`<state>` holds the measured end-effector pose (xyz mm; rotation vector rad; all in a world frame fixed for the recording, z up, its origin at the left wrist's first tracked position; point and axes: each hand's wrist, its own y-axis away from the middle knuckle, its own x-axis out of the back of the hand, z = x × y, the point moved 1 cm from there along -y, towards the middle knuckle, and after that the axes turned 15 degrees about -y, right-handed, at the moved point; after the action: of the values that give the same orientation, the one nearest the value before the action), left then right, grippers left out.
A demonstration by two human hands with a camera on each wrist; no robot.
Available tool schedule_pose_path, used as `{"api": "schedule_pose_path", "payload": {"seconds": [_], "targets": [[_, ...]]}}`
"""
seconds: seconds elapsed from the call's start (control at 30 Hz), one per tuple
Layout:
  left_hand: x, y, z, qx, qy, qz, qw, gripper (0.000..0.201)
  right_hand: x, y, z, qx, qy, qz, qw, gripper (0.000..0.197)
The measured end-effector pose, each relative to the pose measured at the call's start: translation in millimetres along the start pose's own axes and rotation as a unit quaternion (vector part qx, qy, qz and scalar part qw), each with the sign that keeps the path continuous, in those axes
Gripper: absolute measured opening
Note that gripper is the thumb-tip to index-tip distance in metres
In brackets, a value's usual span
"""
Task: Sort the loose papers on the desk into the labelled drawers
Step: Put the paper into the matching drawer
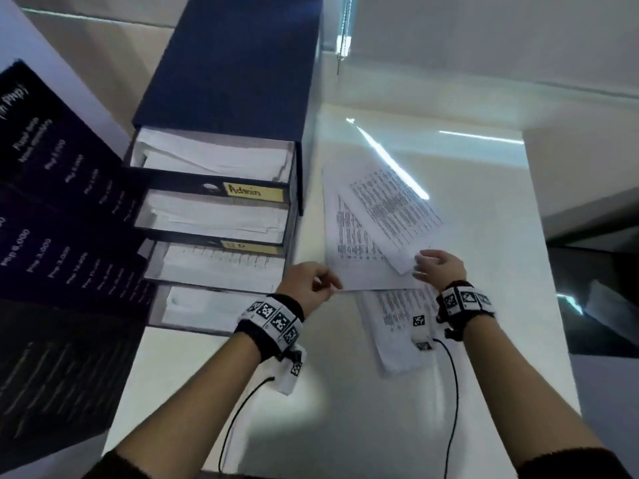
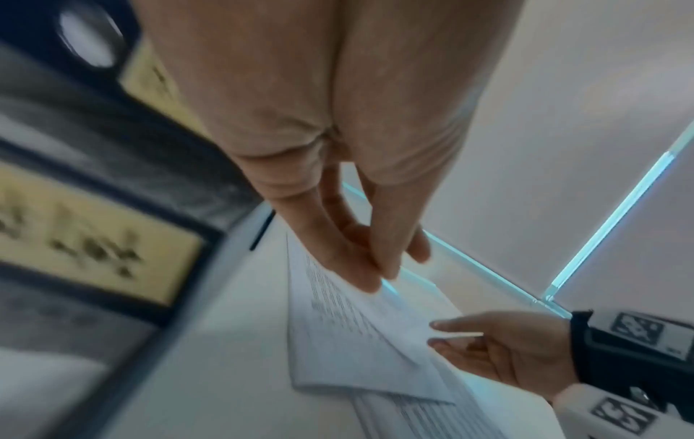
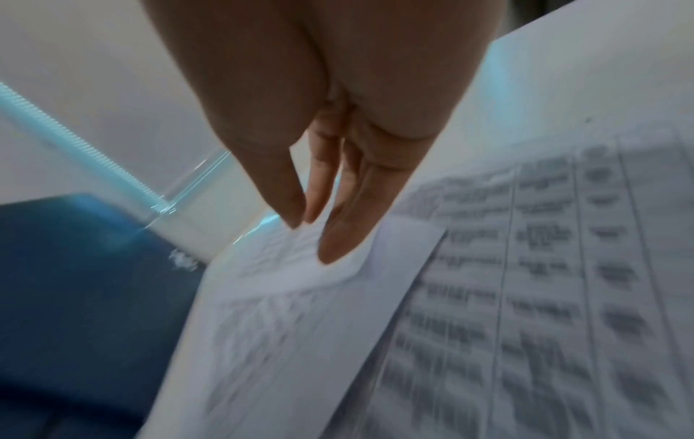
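Several printed sheets lie overlapped on the white desk (image 1: 345,409), right of a dark blue drawer unit (image 1: 228,63). My left hand (image 1: 330,283) pinches the near left corner of the lower sheet (image 1: 352,243); in the left wrist view its fingertips (image 2: 370,282) meet on that edge. My right hand (image 1: 420,262) pinches the near end of the top sheet (image 1: 390,216), which lies askew across the lower one. A third sheet (image 1: 390,326) lies nearer me, partly under my right wrist. The unit's four drawers stand pulled out, with paper in them. The top drawer (image 1: 214,157) bears a yellow label "Admin" (image 1: 254,191).
A dark printed board (image 1: 52,202) leans at the left of the drawer unit. A blind cord (image 1: 344,32) hangs behind the desk. The desk's right edge (image 1: 553,288) drops to a dark floor. Thin black cables (image 1: 453,392) trail from both wrists.
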<state>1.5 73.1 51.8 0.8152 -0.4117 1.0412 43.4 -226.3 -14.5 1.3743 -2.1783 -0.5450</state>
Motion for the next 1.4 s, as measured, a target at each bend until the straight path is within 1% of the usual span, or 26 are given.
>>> {"api": "schedule_pose_path", "payload": {"seconds": [0.1, 0.17, 0.2, 0.27, 0.33, 0.37, 0.43, 0.5, 0.57, 0.63, 0.7, 0.73, 0.8, 0.83, 0.9, 0.93, 0.97, 1.03, 1.07, 1.1, 1.17, 1.23, 1.27, 1.3, 1.33, 1.4], "targets": [[-38.0, -62.5, 0.4, 0.100, -0.005, 0.051, 0.994, 0.035, 22.2, -38.0, -9.6, -0.013, 0.057, 0.118, 0.991, 0.057], [-55.0, -92.6, -2.2, 0.179, -0.020, 0.087, 0.980, 0.048, 28.6, -58.8, -16.9, -0.014, 0.048, 0.160, 0.986, 0.075], [-59.7, -102.6, -1.2, 0.215, -0.019, 0.109, 0.970, 0.054, 29.2, -68.4, -20.4, -0.011, 0.061, 0.167, 0.984, 0.083], [-67.7, -116.8, 2.5, 0.266, -0.017, 0.147, 0.953, 0.061, 25.6, -85.1, -26.0, -0.007, 0.128, 0.155, 0.980, 0.098], [-76.1, -126.5, 8.3, 0.276, -0.039, 0.167, 0.946, 0.067, 19.6, -96.3, -30.1, -0.003, 0.202, 0.114, 0.973, 0.111], [-80.0, -130.7, 10.6, 0.269, -0.052, 0.172, 0.946, 0.070, 18.2, -100.8, -31.5, -0.002, 0.221, 0.098, 0.970, 0.112], [-86.8, -137.4, 10.5, 0.252, -0.052, 0.175, 0.950, 0.071, 19.6, -109.3, -33.0, -0.009, 0.221, 0.079, 0.972, 0.107], [-90.5, -139.9, 8.2, 0.239, -0.017, 0.190, 0.952, 0.071, 21.6, -113.8, -34.8, -0.021, 0.218, 0.065, 0.973, 0.098], [-91.9, -140.1, 4.0, 0.239, 0.028, 0.204, 0.949, 0.073, 21.2, -117.3, -35.4, -0.019, 0.244, 0.055, 0.968, 0.085], [-91.9, -140.1, 0.1, 0.238, 0.063, 0.209, 0.947, 0.062, 18.2, -118.1, -36.6, 0.012, 0.258, 0.038, 0.965, 0.062], [-88.3, -136.9, -1.9, 0.242, 0.066, 0.206, 0.946, 0.046, 17.0, -114.7, -38.2, 0.044, 0.235, 0.021, 0.971, 0.037], [-86.2, -134.0, -3.9, 0.243, 0.068, 0.208, 0.945, 0.040, 20.5, -112.0, -38.1, 0.059, 0.216, 0.025, 0.974, 0.030], [-83.3, -127.7, -11.0, 0.234, 0.091, 0.213, 0.944, 0.033, 38.3, -107.9, -33.6, 0.070, 0.158, 0.080, 0.982, 0.027], [-81.9, -124.5, -15.1, 0.227, 0.105, 0.214, 0.944, 0.031, 50.8, -107.0, -29.0, 0.059, 0.107, 0.120, 0.985, 0.031], [-79.6, -116.1, -23.3, 0.214, 0.110, 0.195, 0.951, 0.026, 78.3, -99.0, -19.5, 0.024, 0.011, 0.192, 0.981, 0.046], [-79.6, -111.0, -27.9, 0.205, 0.106, 0.175, 0.957, 0.023, 90.7, -91.9, -15.1, 0.013, -0.016, 0.210, 0.977, 0.051], [-80.2, -105.9, -32.2, 0.189, 0.101, 0.155, 0.964, 0.019, 101.6, -83.3, -10.9, 0.012, -0.025, 0.221, 0.975, 0.049], [-80.2, -94.7, -38.1, 0.155, 0.095, 0.124, 0.975, 0.011, 120.4, -63.3, -5.5, 0.040, -0.021, 0.226, 0.973, 0.037], [-80.1, -89.0, -39.9, 0.149, 0.095, 0.114, 0.978, 0.007, 128.3, -53.2, -4.4, 0.060, -0.012, 0.225, 0.972, 0.033], [-80.6, -83.7, -42.3, 0.150, 0.096, 0.108, 0.978, 0.005, 135.0, -43.0, -5.9, 0.077, -0.003, 0.218, 0.973, 0.031], [-82.1, -72.1, -46.8, 0.170, 0.097, 0.088, 0.977, 0.012, 147.8, -28.9, -8.7, 0.082, 0.020, 0.175, 0.981, 0.034], [-85.2, -63.8, -54.6, 0.186, 0.097, 0.054, 0.976, 0.020, 155.1, -13.9, -13.8, 0.078, 0.039, 0.088, 0.992, 0.029], [-87.0, -61.0, -58.4, 0.189, 0.097, 0.039, 0.976, 0.022, 157.6, -6.1, -18.8, 0.087, 0.076, 0.044, 0.992, 0.024], [-88.2, -57.8, -62.7, 0.191, 0.095, 0.029, 0.977, 0.023, 160.1, 2.0, -25.3, 0.094, 0.129, 0.017, 0.987, 0.022], [-89.0, -54.5, -65.4, 0.193, 0.097, 0.026, 0.976, 0.030, 164.1, 6.9, -31.4, 0.111, 0.175, -0.005, 0.978, 0.022], [-86.7, -47.1, -66.0, 0.198, 0.102, 0.022, 0.975, 0.044, 173.0, 16.7, -45.0, 0.116, 0.221, -0.037, 0.968, 0.026]]}}
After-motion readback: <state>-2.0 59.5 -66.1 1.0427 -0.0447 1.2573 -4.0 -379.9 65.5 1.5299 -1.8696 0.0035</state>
